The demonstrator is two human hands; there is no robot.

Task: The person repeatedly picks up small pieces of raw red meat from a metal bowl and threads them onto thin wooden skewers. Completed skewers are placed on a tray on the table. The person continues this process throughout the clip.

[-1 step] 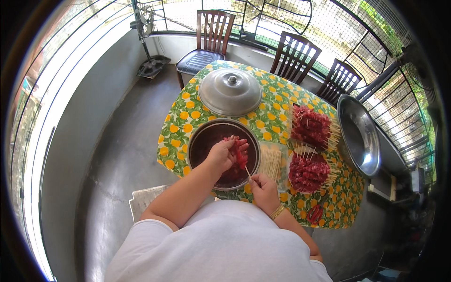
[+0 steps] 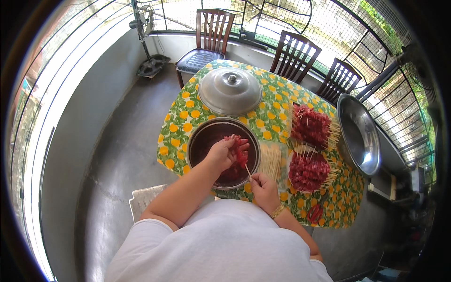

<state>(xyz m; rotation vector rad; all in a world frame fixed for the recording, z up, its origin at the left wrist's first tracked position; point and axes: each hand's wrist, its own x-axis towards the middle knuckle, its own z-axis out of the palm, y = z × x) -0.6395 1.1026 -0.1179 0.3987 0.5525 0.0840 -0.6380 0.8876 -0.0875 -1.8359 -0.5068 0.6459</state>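
Note:
Over a round metal pot (image 2: 191, 162) with raw meat in dark liquid, my left hand (image 2: 222, 154) is closed on red raw meat (image 2: 242, 157). A thin wooden skewer (image 2: 248, 171) runs from that meat to my right hand (image 2: 265, 190), which pinches its lower end near the pot's near rim. Just right of the pot lies a bundle of bare skewers (image 2: 270, 162) on a clear sheet. Farther right are two piles of skewered raw meat, a far pile (image 2: 310, 124) and a near pile (image 2: 307, 173), their sticks pointing mostly right.
A domed metal lid (image 2: 230, 96) rests behind the pot on the fruit-patterned tablecloth (image 2: 181, 127). A large metal basin (image 2: 359, 136) stands tilted at the table's right edge. Red-handled scissors (image 2: 314, 214) lie near the front right. Wooden chairs (image 2: 295, 56) stand beyond; a fan (image 2: 149, 61) is far left.

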